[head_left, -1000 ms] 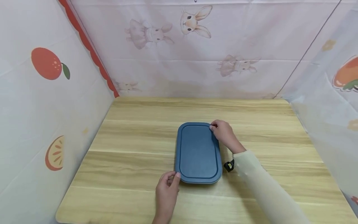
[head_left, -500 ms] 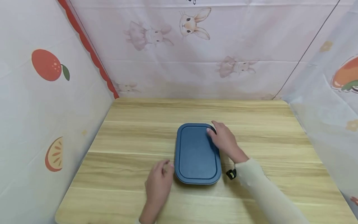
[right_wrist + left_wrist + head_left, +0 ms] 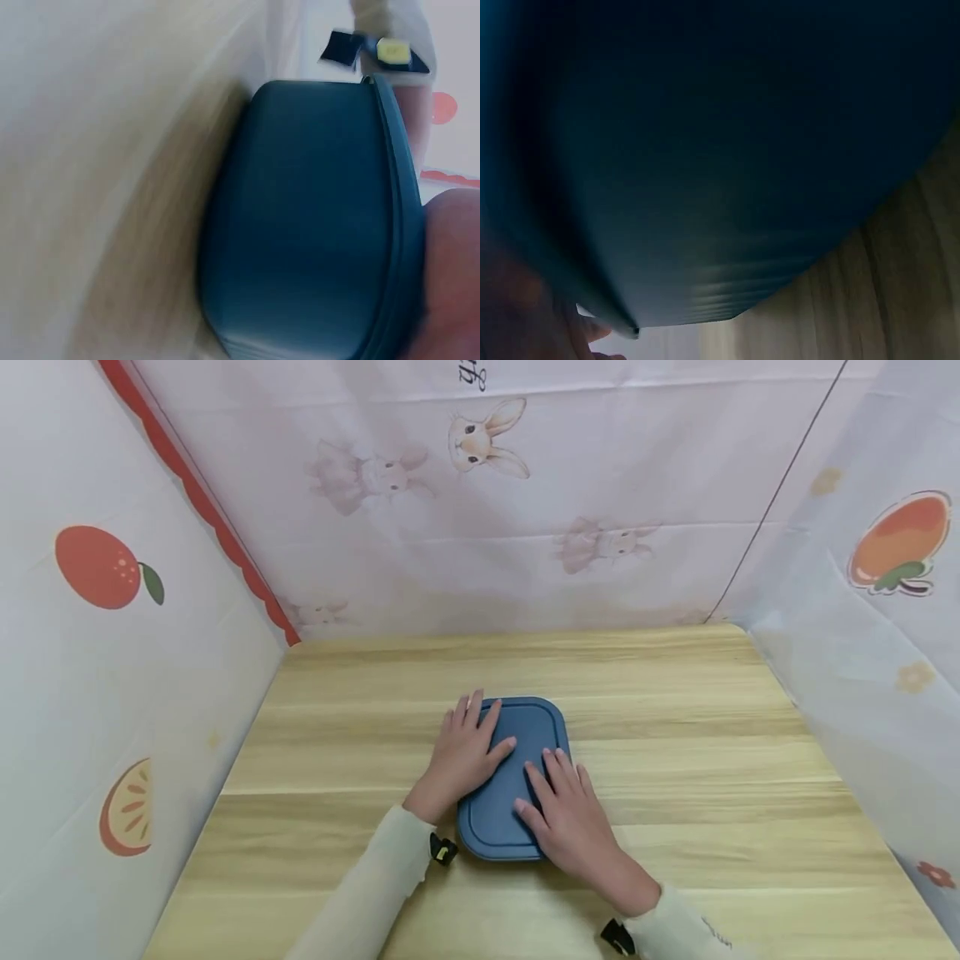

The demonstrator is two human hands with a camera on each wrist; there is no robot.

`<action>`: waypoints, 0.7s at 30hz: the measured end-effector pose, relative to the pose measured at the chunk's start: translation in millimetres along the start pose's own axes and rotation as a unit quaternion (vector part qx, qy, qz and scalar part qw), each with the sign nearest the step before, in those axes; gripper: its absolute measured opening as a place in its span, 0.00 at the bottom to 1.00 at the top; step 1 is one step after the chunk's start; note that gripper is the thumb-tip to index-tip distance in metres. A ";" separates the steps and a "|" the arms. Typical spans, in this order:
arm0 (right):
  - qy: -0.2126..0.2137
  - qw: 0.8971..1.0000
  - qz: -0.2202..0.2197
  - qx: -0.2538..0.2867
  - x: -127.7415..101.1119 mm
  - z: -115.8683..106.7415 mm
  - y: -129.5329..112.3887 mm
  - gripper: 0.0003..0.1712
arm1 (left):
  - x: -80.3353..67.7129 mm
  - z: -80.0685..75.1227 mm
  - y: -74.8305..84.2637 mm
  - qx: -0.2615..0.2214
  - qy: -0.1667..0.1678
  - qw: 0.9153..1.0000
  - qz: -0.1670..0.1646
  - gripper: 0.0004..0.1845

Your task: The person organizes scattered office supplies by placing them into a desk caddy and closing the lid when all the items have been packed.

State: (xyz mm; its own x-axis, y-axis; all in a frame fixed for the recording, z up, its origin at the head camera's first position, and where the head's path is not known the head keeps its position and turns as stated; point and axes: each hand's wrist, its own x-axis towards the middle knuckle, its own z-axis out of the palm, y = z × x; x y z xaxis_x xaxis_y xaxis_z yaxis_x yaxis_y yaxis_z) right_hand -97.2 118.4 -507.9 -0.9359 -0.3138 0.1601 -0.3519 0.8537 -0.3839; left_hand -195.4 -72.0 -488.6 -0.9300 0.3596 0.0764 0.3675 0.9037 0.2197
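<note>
A blue rectangular lidded box (image 3: 491,814) lies on the wooden table, its lid (image 3: 525,722) on top. My left hand (image 3: 465,756) rests on the lid's far left part, fingers spread and straight. On the near right part lies my right hand (image 3: 570,818), its fingers also extended across the lid. The left wrist view shows the box's dark side wall (image 3: 727,165) close up. In the right wrist view the box wall (image 3: 300,217) and lid rim (image 3: 397,165) show, with part of a hand (image 3: 454,262) at the rim.
The wooden table (image 3: 675,777) surrounds the box. Printed cloth walls stand behind (image 3: 637,452), at left (image 3: 52,710) and at right (image 3: 847,635). Each wrist carries a small black camera strap, on the left (image 3: 442,850) and right (image 3: 618,937).
My left hand has moved from beside the box up onto the lid's far left. My right hand has slid from the far right corner toward the near right. The head view has shifted.
</note>
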 end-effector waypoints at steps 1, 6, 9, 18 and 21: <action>-0.003 1.000 0.003 0.001 -1.3 0.6 -0.8 0.37 | 2.8 3.7 0.3 0.002 -0.004 1.000 0.004 0.39; -0.005 1.000 0.007 -0.005 -4.7 4.6 -1.3 0.37 | 8.8 16.7 0.1 -0.010 -0.010 1.000 0.008 0.39; 0.011 1.000 0.004 -0.007 -5.0 8.1 -2.5 0.36 | 8.7 20.4 -3.3 -0.020 0.000 1.000 0.009 0.40; 0.016 1.000 0.014 0.001 -3.8 9.7 -4.2 0.37 | 10.3 22.4 -5.4 -0.025 0.004 1.000 0.009 0.41; 0.010 1.000 0.017 -0.003 -4.0 9.9 -4.4 0.38 | 10.0 22.3 -5.1 -0.033 -0.002 0.999 0.006 0.41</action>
State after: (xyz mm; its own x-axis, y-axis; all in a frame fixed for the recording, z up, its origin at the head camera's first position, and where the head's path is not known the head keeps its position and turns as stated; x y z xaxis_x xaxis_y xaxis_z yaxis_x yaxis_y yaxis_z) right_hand -92.1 111.8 -515.8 -0.9470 -0.2751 0.1657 -0.3189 0.8662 -0.3847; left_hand -206.4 -67.9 -510.7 -0.9254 0.3716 0.0751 0.3771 0.8821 0.2823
